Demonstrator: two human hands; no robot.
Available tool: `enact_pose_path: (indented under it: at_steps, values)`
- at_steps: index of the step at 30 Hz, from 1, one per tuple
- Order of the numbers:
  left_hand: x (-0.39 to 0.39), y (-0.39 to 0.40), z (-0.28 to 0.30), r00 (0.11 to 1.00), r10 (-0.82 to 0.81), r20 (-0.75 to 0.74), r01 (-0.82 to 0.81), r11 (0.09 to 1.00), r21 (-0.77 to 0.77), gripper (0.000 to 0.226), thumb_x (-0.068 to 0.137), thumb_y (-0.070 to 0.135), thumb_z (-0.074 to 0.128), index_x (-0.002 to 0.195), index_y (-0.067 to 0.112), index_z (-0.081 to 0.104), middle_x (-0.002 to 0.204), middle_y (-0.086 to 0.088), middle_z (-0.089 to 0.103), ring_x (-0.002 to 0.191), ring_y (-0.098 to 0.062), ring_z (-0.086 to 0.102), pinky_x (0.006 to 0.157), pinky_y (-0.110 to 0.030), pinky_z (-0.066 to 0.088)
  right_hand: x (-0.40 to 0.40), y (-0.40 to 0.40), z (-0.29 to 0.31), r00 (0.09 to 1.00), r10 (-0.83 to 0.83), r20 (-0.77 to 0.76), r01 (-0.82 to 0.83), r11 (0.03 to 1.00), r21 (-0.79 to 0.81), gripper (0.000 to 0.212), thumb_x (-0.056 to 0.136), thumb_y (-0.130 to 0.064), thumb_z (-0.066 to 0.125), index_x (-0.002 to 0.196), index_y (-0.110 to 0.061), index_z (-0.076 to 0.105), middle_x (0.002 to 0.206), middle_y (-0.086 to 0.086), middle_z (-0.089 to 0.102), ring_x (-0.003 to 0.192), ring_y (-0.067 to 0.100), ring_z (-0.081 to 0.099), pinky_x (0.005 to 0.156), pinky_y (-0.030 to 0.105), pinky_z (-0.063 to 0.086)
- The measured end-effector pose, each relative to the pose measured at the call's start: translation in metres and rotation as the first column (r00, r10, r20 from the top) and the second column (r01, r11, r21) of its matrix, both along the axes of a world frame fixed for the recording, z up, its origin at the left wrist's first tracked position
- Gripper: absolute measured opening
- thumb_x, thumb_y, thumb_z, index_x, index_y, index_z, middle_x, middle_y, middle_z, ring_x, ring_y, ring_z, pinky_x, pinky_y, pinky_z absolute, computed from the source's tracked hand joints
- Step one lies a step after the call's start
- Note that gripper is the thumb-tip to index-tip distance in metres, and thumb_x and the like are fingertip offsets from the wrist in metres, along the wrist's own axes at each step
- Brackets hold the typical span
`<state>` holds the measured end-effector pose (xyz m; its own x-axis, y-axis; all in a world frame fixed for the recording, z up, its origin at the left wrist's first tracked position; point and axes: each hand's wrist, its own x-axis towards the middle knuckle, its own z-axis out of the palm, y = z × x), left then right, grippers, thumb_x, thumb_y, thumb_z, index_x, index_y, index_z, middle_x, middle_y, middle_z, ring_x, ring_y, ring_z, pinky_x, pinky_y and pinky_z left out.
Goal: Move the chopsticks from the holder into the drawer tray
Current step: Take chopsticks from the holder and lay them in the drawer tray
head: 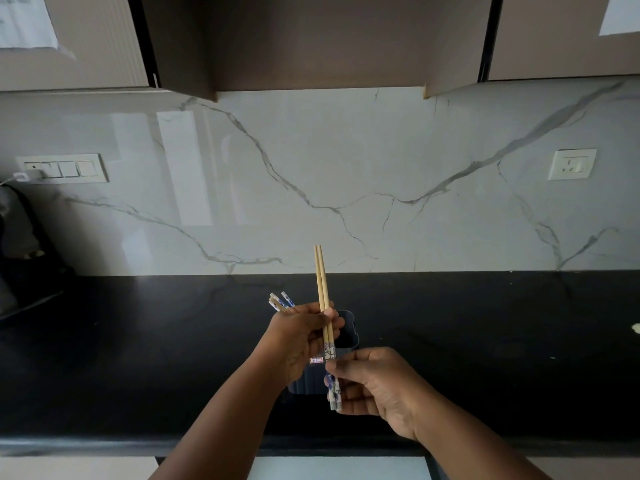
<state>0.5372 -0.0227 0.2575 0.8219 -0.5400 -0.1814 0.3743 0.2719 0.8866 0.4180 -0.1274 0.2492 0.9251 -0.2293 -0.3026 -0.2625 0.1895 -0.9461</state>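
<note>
A pair of wooden chopsticks (322,292) with blue-and-white patterned ends stands almost upright above the dark holder (346,336) on the black counter. My right hand (374,386) pinches the pair at its patterned lower end. My left hand (301,337) touches the same pair at mid-length and also grips a bundle of other chopsticks (281,302), whose patterned ends poke out to the upper left. The holder is largely hidden behind both hands. The drawer tray is not visible.
A black counter (485,341) runs the full width, backed by a marble wall. A dark appliance (20,258) sits at the far left. Wall cabinets hang overhead. A switch panel (64,168) and a socket (572,164) are on the wall. A pale surface (339,467) shows below the counter edge.
</note>
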Motion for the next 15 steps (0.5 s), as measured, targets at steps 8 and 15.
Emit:
enact_pose_path:
  at_steps: [8, 15]
  values:
    - [-0.001, 0.006, -0.009, 0.991, -0.008, 0.131, -0.004, 0.995, 0.097, 0.016, 0.084, 0.011, 0.067, 0.096, 0.001, 0.070, 0.087, -0.015, 0.073, 0.080, -0.023, 0.073, 0.066, -0.030, 0.060, 0.000, -0.001, -0.020, 0.998, 0.002, 0.061, -0.001, 1.000, -0.012, 0.003, 0.081, -0.006, 0.074, 0.085, -0.006, 0.075, 0.083, 0.017, 0.076, 0.071, 0.025, 0.074, 0.058, 0.032, 0.059]
    - [0.036, 0.045, -0.033, 0.823, 0.377, 0.426, -0.497, 0.840, 0.217, 0.040, 0.092, 0.046, 0.057, 0.078, 0.009, 0.066, 0.074, -0.009, 0.061, 0.070, -0.022, 0.056, 0.069, -0.035, 0.045, -0.011, -0.018, -0.070, 0.982, 0.164, -0.089, -0.185, 0.815, -0.548, 0.011, 0.080, -0.017, 0.076, 0.071, -0.014, 0.075, 0.061, 0.004, 0.070, 0.055, 0.011, 0.064, 0.055, 0.028, 0.053]
